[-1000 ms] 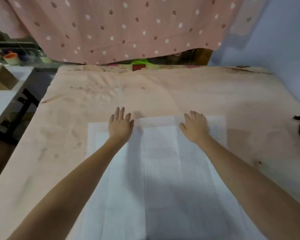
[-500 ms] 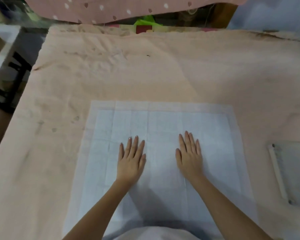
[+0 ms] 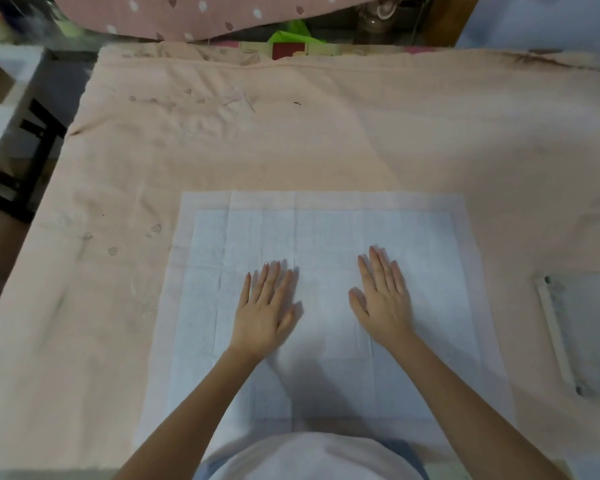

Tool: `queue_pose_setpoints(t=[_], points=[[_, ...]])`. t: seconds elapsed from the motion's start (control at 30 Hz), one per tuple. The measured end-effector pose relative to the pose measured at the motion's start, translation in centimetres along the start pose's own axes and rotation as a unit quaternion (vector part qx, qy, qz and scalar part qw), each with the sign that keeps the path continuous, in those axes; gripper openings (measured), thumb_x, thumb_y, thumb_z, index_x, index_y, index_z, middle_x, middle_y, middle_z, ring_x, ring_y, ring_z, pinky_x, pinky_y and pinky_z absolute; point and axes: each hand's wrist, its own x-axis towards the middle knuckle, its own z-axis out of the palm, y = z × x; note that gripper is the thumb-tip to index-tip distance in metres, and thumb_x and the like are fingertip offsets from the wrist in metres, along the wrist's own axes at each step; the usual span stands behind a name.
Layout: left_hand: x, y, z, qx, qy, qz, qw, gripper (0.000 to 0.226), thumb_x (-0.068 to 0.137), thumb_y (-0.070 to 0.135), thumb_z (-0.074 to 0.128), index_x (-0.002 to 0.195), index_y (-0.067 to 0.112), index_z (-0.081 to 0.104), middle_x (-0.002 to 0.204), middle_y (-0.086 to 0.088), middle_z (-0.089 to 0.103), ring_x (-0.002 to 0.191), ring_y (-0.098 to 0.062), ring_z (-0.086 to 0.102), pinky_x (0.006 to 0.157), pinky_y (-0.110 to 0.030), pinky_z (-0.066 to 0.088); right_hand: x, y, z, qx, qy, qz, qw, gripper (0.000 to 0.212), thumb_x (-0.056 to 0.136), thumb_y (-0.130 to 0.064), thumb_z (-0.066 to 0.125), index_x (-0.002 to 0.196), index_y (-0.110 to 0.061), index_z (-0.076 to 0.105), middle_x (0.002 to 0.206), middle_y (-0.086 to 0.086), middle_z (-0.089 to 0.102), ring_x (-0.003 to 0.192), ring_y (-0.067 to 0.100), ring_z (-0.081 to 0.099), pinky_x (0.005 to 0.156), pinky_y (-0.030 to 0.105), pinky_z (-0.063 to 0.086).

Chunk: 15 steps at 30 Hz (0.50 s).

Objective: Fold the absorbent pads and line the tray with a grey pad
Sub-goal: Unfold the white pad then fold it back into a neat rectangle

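White absorbent pad (image 3: 326, 220) spread flat on peach cloth (image 3: 291, 140), left hand (image 3: 265, 308) and right hand (image 3: 383, 296) pressing it, fingers straight, gripping nothing, clear tray (image 3: 589, 327) at right

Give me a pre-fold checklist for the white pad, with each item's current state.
1. White pad spread flat on the pink sheet: ok.
2. Left hand flat on the pad, fingers straight: ok.
3. Right hand flat on the pad: ok.
4. Far edge free to lift: ok, nothing lies on it.
5. Near edge free: cannot tell, the person's clothing hides it.
6. Tray clear of the pad: ok, apart on the right.
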Motion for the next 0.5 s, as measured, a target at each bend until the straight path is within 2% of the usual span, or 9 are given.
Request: queue_pose_setpoints(t=[0.1, 0.2, 0.27, 0.37, 0.5], points=[[-2.6, 0.4, -1.0, 0.008, 0.003, 0.098, 0.995, 0.065, 0.095, 0.053, 0.031, 0.147, 0.015, 0.028, 0.155, -0.009, 0.022, 0.144, -0.029, 0.018, 0.116, -0.047, 0.013, -2.4, 0.0, -1.1, 0.045, 0.015, -0.034, 0.998, 0.062, 0.086, -0.038, 0.040, 0.137, -0.002, 0.044, 0.149, 0.017, 0.035, 0.139, 0.030, 0.030, 0.115, 0.040, 0.017], [-6.1, 0.6, -0.9, 0.015, 0.001, 0.161, 0.987, 0.066, 0.089, 0.050, 0.046, 0.145, 0.017, 0.034, 0.153, -0.010, 0.025, 0.141, -0.031, 0.023, 0.113, -0.046, 0.018, -6.3, 0.0, -1.5, 0.063, 0.027, -0.035, 0.997, 0.055, 0.080, -0.030, 0.043, 0.124, 0.000, 0.058, 0.139, 0.018, 0.048, 0.130, 0.032, 0.045, 0.110, 0.041, 0.032], [-8.1, 0.3, -0.5, 0.021, -0.009, 0.173, 0.985, 0.067, 0.088, 0.051, 0.049, 0.145, 0.019, 0.035, 0.154, -0.009, 0.023, 0.142, -0.029, 0.021, 0.113, -0.045, 0.017, -9.1, 0.2, -1.3, 0.074, 0.035, -0.010, 0.997, 0.049, 0.078, -0.026, 0.043, 0.115, 0.001, 0.063, 0.133, 0.019, 0.054, 0.124, 0.032, 0.051, 0.105, 0.040, 0.036], [-10.5, -0.1, -0.2, 0.024, -0.032, 0.167, 0.985, 0.068, 0.088, 0.055, 0.049, 0.145, 0.019, 0.036, 0.155, -0.007, 0.022, 0.143, -0.027, 0.019, 0.115, -0.043, 0.015, -12.9, 0.6, -0.7, 0.086, 0.028, -0.017, 0.996, 0.048, 0.077, -0.031, 0.046, 0.110, -0.002, 0.065, 0.128, 0.017, 0.058, 0.120, 0.027, 0.051, 0.102, 0.033, 0.031], [-12.8, -0.2, 0.4, 0.044, -0.052, 0.145, 0.987, 0.067, 0.088, 0.058, 0.045, 0.140, 0.016, 0.045, 0.151, -0.009, 0.031, 0.140, -0.030, 0.028, 0.114, -0.043, 0.016, -16.1, 1.0, -0.3, 0.063, -0.049, -0.065, 0.995, 0.063, 0.075, -0.049, 0.053, 0.121, -0.006, 0.061, 0.133, 0.013, 0.055, 0.120, 0.028, 0.055, 0.103, 0.032, 0.027]])
